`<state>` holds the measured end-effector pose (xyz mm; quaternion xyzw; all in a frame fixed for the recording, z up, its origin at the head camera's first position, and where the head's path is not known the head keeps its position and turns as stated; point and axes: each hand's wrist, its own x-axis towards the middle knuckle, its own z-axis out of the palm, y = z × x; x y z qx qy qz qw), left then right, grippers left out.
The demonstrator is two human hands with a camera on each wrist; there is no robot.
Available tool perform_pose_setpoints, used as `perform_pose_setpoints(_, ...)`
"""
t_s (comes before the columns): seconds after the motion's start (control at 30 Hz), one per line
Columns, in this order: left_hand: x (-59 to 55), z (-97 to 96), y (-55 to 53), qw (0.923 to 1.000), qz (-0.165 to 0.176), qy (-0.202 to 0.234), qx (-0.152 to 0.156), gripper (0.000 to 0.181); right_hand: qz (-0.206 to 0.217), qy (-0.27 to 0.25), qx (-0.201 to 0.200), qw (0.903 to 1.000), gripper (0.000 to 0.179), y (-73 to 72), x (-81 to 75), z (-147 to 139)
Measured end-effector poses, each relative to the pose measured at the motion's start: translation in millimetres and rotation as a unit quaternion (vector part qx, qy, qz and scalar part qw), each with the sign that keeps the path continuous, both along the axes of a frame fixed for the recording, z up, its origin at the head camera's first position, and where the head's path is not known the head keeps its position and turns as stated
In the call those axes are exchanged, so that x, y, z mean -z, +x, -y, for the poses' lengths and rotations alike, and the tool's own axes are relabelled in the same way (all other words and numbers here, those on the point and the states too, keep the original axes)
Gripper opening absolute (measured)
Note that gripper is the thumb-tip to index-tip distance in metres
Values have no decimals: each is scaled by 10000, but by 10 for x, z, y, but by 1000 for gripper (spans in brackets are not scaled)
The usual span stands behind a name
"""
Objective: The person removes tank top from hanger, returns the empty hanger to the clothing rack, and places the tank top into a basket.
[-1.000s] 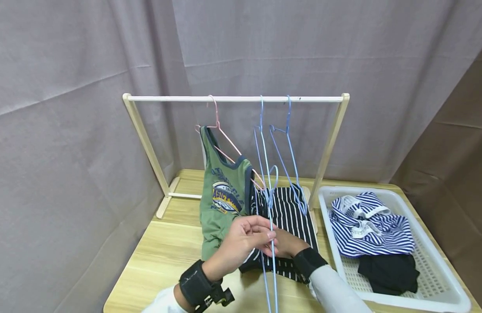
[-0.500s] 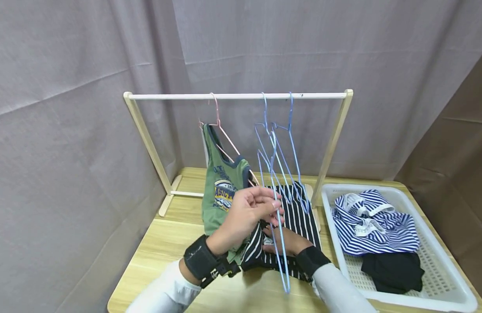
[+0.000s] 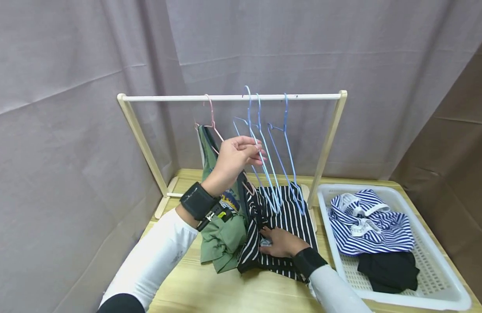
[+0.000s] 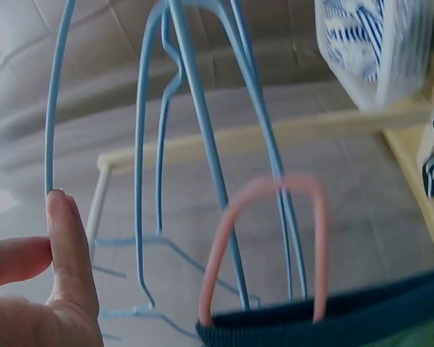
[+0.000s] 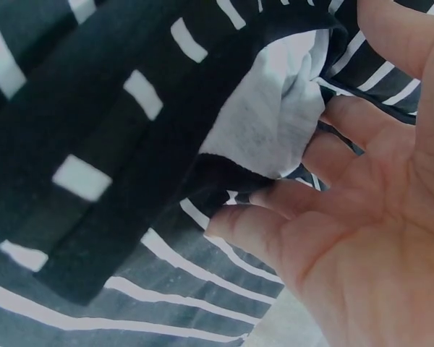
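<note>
My left hand (image 3: 242, 152) pinches a light blue wire hanger (image 3: 249, 114) between thumb and fingers. Its hook stands at the height of the white rod (image 3: 166, 98), overlapping it in the head view. A black-and-white striped garment (image 3: 299, 230) lies on the table, and my right hand (image 3: 280, 242) rests on it. In the right wrist view the right fingers (image 5: 246, 224) lie loosely at a folded opening, where pale lining (image 5: 264, 116) shows; the thumb stands apart. Left of it, a green tank top (image 3: 225, 232) hangs from a pink hanger (image 3: 212, 114), partly hidden by my left arm.
Two more blue hangers (image 3: 286, 114) hang on the rod, close right of my left hand. Wooden posts (image 3: 330, 145) hold the rod up. At the right, a white basket (image 3: 327, 217) contains a blue-striped garment (image 3: 382, 234) and a black cloth (image 3: 389, 271).
My left hand has lifted the blue hanger up and away from me, from low over the striped garment to the rod. My right hand has stayed on the garment.
</note>
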<state>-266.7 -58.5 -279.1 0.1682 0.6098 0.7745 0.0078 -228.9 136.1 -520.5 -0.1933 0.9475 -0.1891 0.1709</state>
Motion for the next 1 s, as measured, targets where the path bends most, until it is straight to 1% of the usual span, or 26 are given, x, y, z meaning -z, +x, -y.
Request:
perform_pose_setpoints(0.17, -43, 40, -184, 9995, 88, -122, -264, 7, -7, -43, -4, 10000, 69, 13, -8, -2)
perform_pose_setpoints(0.3, -29, 74, -271, 9984, 214, -325, -403, 13, -83, -92, -78, 9999, 68, 21, -2, 1)
perform_pose_setpoints(0.43, 3, 110, -328, 9969, 395, -544, -419, 22, -147, -121, -143, 9997, 69, 34, 6, -7)
perform_pose_setpoints(0.53, 17, 130, -343, 9954, 425, -731, -442, 28, -125, -169, -83, 9997, 69, 34, 10, -19)
perform_pose_setpoints(0.63, 22, 148, -331, 9944, 416, -863, -457, 32, -58, -170, 10, 9998, 69, 37, 13, -20)
perform_pose_setpoints(0.8, 32, 168, -301, 9940, 457, -854, -510, 32, 79, -63, 152, 9998, 70, 36, -15, -27)
perform_pose_setpoints(1.0, 68, 225, -243, 9925, 406, -956, -642, 32, 23, -48, 97, 9999, 72, 35, -18, -25)
